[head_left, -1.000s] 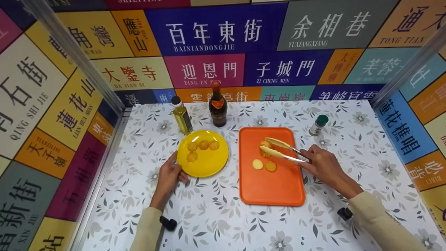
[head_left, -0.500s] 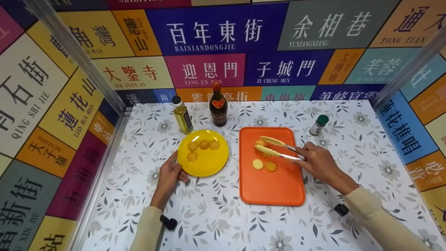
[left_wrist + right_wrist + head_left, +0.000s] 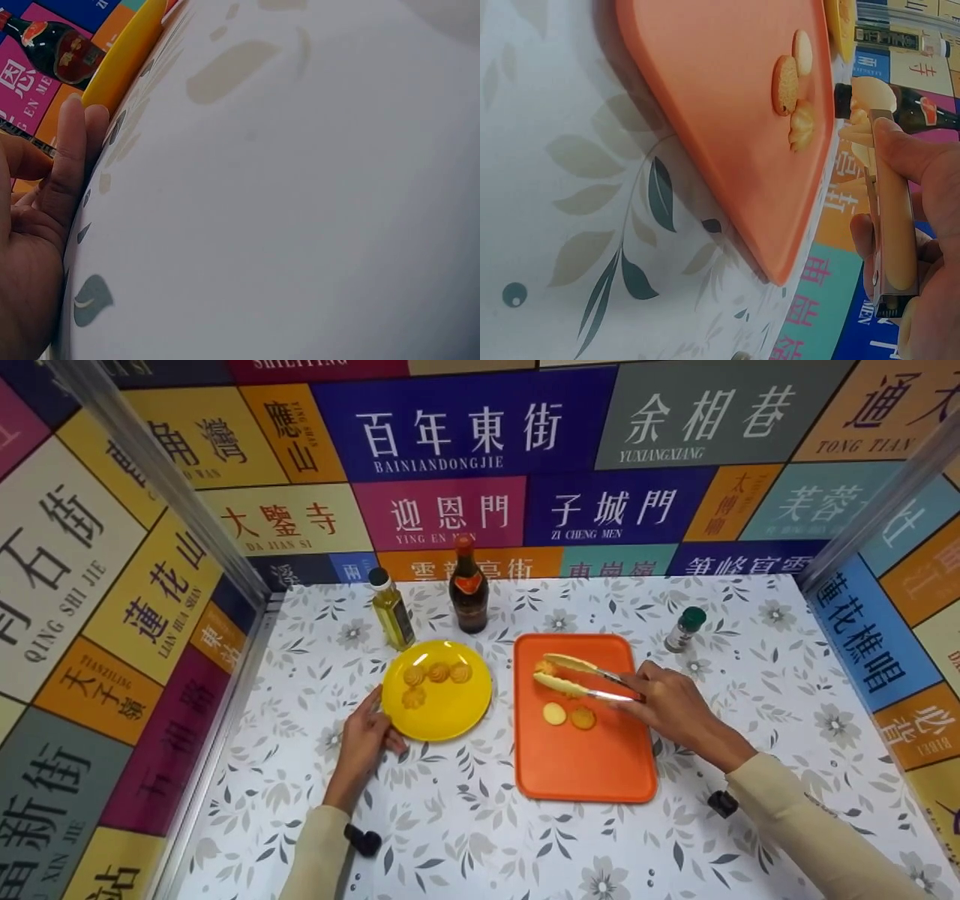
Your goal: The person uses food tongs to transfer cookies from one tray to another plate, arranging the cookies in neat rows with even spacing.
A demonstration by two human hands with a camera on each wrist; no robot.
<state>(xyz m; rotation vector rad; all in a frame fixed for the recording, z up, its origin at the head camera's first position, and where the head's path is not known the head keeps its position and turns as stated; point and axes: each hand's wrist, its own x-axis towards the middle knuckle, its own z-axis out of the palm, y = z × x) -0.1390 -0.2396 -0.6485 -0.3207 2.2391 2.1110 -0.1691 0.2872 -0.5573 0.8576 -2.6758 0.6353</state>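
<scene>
"Cookie [image 3: 545, 668]?"
"Pinched in tongs [image 3: 571, 661] over the tray's [image 3: 585, 765] eleven o'clock; right hand [image 3: 673, 695] curled round them; I'd squeeze lightly."
"Left hand [image 3: 367, 733]?"
"Fingers relaxed, touching the plate [image 3: 450, 714] at eight o'clock."

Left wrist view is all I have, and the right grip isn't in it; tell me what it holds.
Observer: The right grip holds a pair of tongs.
Operator: Say what sits between their tips.
Observer: A golden-brown cookie, as the head view shows.
Operator: My picture catches only the edge of the yellow plate; report what lies on it.
Observer: Four piped cookies.
</scene>
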